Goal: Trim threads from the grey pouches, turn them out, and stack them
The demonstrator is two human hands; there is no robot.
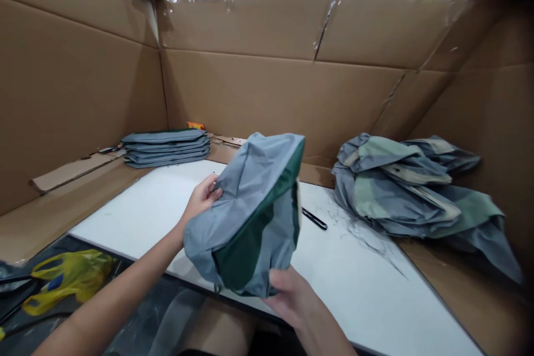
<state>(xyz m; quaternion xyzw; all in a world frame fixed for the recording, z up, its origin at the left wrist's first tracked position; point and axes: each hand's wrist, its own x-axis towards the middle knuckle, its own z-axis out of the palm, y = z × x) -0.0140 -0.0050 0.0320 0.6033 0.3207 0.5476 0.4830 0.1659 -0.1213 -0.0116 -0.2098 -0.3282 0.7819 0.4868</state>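
Brown corrugated-cardboard walls point(258, 94) box in a white tabletop point(354, 267) and a crumpled grey-green fabric heap point(400, 186), while on my feed a grey-and-dark-green fabric bundle point(246, 217) hangs above the tabletop, gripped by my left hand point(202, 197) and cupped from below by my right hand point(290, 297), a hold that takes both hands.

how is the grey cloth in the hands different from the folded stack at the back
The grey cloth is one piece, while the folded stack is several layered pieces. The grey cloth is bunched and lifted between the left hand and right hand; the stack lies flat and untouched. The grey cloth shows a wide dark green panel, while the stack shows mostly grey edges. Both look like the same kind of grey fabric.
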